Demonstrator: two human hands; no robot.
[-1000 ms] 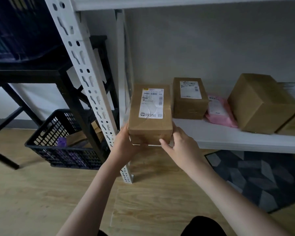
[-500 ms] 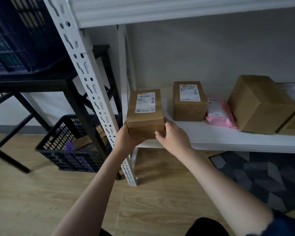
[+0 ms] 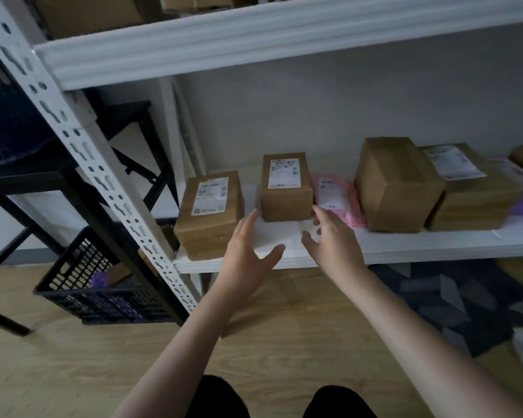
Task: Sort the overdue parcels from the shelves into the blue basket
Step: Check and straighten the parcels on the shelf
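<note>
— Since a moment ago the left-hand box has gone back on the shelf; both hands let go.

— Next one?

— Left hand and right hand, spread and empty, flank the middle box. Blue basket waits on the floor; the label probably needs reading, blurred here.

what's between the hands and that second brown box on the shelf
Nothing visible. Both open hands, left hand and right hand, reach across bare shelf toward the box. Another box sits left of it, a pink bag right.
</note>
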